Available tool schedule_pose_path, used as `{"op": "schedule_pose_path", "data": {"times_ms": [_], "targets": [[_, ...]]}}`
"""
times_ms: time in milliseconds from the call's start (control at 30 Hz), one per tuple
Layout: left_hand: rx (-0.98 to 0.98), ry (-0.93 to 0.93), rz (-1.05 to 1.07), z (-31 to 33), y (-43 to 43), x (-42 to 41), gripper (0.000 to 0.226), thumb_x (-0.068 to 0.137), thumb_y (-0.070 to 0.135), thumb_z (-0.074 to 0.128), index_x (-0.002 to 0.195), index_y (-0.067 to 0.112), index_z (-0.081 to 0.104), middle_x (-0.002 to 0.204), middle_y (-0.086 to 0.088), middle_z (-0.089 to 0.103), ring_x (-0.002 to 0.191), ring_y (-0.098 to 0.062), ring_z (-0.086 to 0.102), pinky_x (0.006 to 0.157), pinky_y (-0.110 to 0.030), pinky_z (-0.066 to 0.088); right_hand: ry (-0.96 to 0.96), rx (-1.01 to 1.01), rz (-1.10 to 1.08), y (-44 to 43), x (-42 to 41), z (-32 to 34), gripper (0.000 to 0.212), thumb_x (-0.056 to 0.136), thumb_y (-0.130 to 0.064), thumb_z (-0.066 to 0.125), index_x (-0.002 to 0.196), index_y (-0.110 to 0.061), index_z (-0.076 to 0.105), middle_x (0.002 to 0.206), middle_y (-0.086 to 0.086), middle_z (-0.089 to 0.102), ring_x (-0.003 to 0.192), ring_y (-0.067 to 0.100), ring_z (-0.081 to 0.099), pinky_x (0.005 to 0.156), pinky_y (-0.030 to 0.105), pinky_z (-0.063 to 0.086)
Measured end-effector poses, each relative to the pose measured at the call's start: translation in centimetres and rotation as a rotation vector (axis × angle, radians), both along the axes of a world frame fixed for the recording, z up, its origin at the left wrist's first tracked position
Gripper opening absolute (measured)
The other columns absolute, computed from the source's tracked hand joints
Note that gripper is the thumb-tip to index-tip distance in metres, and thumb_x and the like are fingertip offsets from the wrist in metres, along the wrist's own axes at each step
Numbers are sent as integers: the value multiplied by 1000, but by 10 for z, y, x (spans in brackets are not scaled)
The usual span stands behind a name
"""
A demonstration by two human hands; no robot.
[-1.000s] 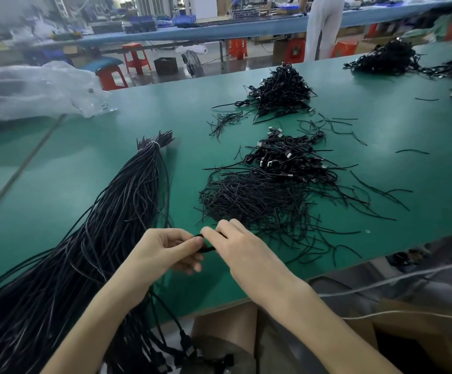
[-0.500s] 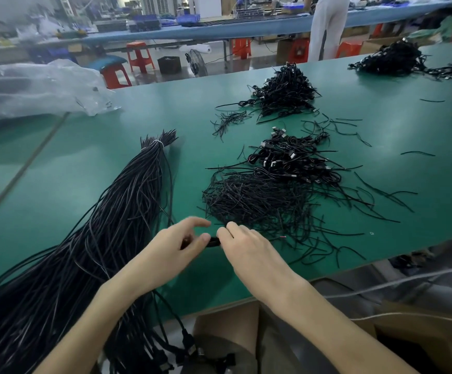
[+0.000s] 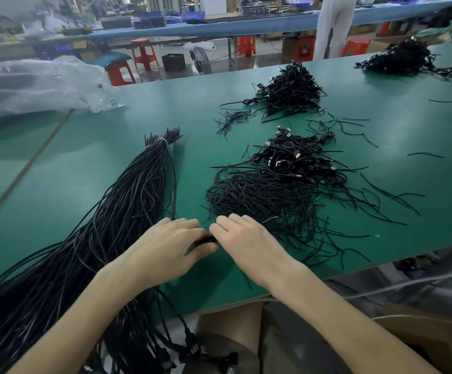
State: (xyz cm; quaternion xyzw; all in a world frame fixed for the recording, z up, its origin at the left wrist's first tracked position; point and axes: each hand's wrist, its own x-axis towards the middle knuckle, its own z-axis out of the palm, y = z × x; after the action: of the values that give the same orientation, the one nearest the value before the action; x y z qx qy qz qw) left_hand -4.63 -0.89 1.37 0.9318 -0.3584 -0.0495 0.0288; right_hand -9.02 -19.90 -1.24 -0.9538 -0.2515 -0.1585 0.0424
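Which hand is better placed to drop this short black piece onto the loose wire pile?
Right. The right hand lies at the near edge of the loose wire pile; the left hand, pinching the short black piece, sits by the tied cable bundle.

Green table (image 3: 84, 171) with black cable heaps (image 3: 273, 193)
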Motion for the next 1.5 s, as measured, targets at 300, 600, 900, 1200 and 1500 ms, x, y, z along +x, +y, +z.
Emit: {"op": "schedule_pose_path", "data": {"times_ms": [300, 600, 900, 1200, 1500], "targets": [[-504, 360, 202, -36, -15, 10, 32, 109, 43, 33, 88, 23, 44, 75, -5, 53, 64, -16, 43, 63, -41, 41, -85, 58, -69, -2, 21, -3, 43, 85, 6, 45, 119, -13, 63, 114, 3, 64, 108, 25, 58, 97, 37, 45], [-987, 522, 639, -40, -21, 34, 33, 110, 28, 31, 81, 16, 39, 54, 13, 32, 44, -10, 26, 39, -21, 25, -51, 290, -465, -22, 45, -8, 30, 99, -33, 64, 122, -14, 61, 115, 3, 59, 110, 25, 50, 96, 38, 44], [-1076, 696, 581, -39, -11, 30, 30, 110, 26, 31, 83, 15, 40, 62, 4, 28, 47, -14, 19, 46, -34, 13, 11, 788, -523, -33, 56, -35, 8, 92, -18, 75, 87, -21, 69, 92, -10, 60, 96, 13, 46, 87, 29, 28], [-1109, 719, 432, -43, -12, 24, 31, 112, 31, 33, 91, 12, 48, 66, 6, 38, 51, -14, 27, 43, -26, 27, -126, 1134, -510, -40, 49, -29, 9, 92, -14, 74, 94, -22, 71, 86, -16, 62, 94, 12, 52, 93, 36, 42], [-1177, 764, 455, -45, -13, 28, 37, 113, 25, 33, 104, 4, 62, 66, 5, 37, 49, -11, 29, 42, -23, 28, -296, 1420, -491, -37, 37, -16, 6, 98, -12, 67, 103, -10, 66, 99, 8, 65, 85, 15, 59, 81, 34, 53]]}}
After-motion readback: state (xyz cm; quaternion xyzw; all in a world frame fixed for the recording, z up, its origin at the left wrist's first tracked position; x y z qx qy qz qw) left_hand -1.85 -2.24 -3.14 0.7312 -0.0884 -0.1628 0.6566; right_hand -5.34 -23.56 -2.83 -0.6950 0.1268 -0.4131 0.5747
